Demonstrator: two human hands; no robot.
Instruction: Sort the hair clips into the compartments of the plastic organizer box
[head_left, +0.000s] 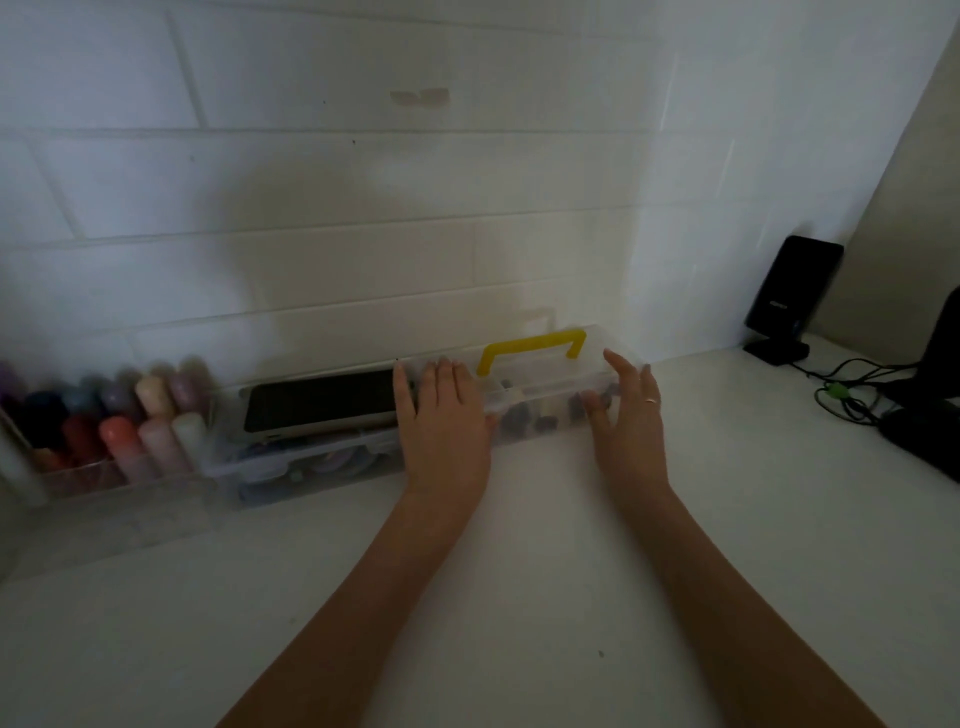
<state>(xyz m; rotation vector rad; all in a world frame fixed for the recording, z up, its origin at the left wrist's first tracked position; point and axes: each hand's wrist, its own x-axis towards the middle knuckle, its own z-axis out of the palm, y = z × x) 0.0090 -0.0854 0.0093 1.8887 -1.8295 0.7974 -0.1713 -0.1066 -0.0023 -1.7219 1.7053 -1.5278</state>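
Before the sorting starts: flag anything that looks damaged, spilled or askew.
Only a patchy mark on the wall, like peeled paint. The clear box with the yellow handle sits level between the left hand and right hand.

White countertop (519, 597) running up to a white brick wall. Along the back, left to right: a clear bin of colored bottles (111, 421) (pinks, purples, a red or two), then a clear storage case (311, 457) with a dark tablet (324, 400) lying on top, then the clear organizer box (550, 395) with a yellow handle (532, 351). Far right there's a black stand-up device (792, 296) plus a tangle of black cables (857, 389).
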